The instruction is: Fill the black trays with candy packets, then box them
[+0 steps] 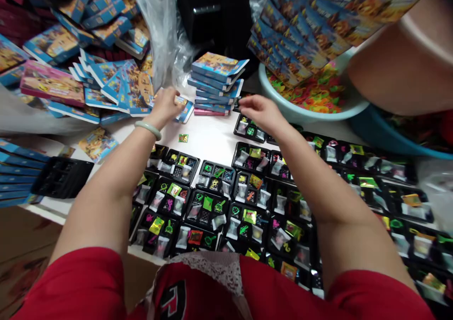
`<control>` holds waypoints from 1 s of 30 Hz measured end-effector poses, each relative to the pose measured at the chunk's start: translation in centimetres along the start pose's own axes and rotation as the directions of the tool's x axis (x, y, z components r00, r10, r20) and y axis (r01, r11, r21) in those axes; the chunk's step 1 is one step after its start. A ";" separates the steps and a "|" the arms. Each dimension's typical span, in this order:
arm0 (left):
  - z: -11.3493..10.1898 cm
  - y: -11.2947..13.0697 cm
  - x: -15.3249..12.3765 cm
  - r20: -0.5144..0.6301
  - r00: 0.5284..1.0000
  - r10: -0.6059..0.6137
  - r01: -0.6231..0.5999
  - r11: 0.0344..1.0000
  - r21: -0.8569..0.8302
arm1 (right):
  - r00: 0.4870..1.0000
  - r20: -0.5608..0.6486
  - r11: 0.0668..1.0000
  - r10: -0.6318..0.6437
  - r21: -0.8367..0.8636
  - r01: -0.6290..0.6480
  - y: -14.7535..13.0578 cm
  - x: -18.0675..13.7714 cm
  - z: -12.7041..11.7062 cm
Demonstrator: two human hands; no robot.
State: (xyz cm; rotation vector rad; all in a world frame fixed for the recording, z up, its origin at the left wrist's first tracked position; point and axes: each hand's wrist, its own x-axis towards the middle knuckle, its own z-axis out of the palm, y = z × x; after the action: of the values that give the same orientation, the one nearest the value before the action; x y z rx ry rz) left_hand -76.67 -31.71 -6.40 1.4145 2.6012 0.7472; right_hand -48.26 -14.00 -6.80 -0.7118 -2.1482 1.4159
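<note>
At the far side of the white table, my left hand (pixel 165 106), with a pale bangle on its wrist, has its fingers curled over a small blue printed box (pixel 184 108). Right of that box rises a stack of similar blue boxes (pixel 217 81), with a pink one at its bottom. My right hand (pixel 261 113) hovers past the stack's right side, fingers slightly bent and nothing visible in them. Just below it is a black compartment tray (pixel 247 127) with small wrapped pieces. A small yellow-green packet (pixel 183 138) lies on the tabletop between my arms.
Many filled black trays (pixel 205 206) cover the table's near and right parts. Blue boxes (pixel 102 74) are heaped at left beside clear plastic (pixel 159 32). A light-blue basin (pixel 314 114) of colourful small pieces stands at back right, under leaning boxes (pixel 300 32). Empty black trays (pixel 63 176) sit left.
</note>
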 end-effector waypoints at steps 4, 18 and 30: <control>2.9 -2.1 -2.4 0.096 0.994 0.052 -0.066 0.987 0.149 | 0.892 0.450 0.943 -0.042 -0.278 0.184 -0.7 -5.0 4.0; 2.1 -1.5 -8.0 0.265 0.939 0.221 -0.276 0.942 0.191 | 0.783 0.600 0.759 0.163 -0.583 0.289 -2.7 -8.5 10.0; -1.1 -1.5 -7.1 0.033 0.969 0.244 -0.239 0.966 -0.099 | 0.773 0.624 0.732 0.111 -0.578 0.361 -5.6 -6.1 17.4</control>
State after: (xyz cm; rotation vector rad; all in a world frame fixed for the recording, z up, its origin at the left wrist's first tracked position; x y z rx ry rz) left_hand -74.16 -38.55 -7.21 1.7183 2.3522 0.8422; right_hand -55.59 -31.79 -8.44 -0.2837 -3.2528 0.8007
